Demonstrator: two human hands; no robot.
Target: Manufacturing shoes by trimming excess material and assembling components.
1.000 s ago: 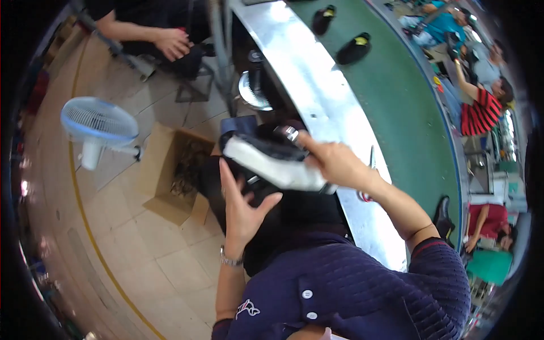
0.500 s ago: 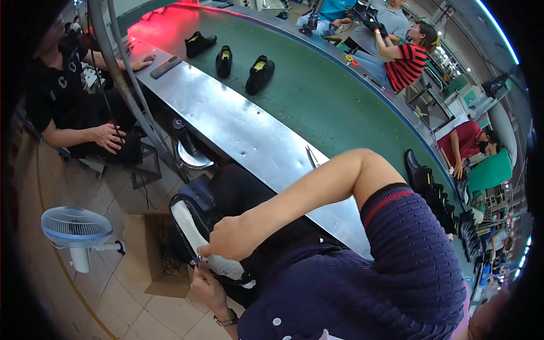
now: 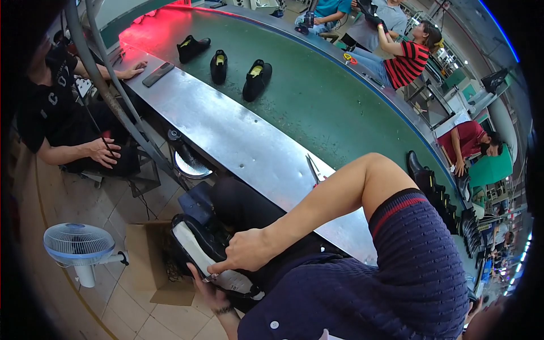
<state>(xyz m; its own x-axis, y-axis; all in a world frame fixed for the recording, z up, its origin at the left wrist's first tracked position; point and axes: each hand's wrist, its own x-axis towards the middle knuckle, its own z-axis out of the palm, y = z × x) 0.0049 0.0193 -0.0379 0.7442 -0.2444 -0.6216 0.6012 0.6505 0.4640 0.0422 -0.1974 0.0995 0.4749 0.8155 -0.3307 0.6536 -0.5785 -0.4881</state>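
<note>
A black shoe (image 3: 195, 245) lies over my lap, its long white underside turned up. My left hand (image 3: 208, 292) is closed round its lower edge, and some of the fingers are hidden beneath it. My right hand (image 3: 247, 250) bends over the shoe from the other side, fingers curled. The tip of its index finger presses the white surface about midway along. A tiny shiny bit shows at that fingertip, too small to name.
Scissors (image 3: 315, 170) lie on the metal ledge (image 3: 209, 122) beside a green conveyor belt (image 3: 323, 116) carrying several black shoes. At the left are a cardboard box (image 3: 144, 258), a fan (image 3: 79, 243) and a seated person (image 3: 62, 113). Other people work across the belt.
The shoe and both hands have shifted slightly right and down in view. My left fingers have moved from a pinch near the right fingertip to the shoe's edge.
</note>
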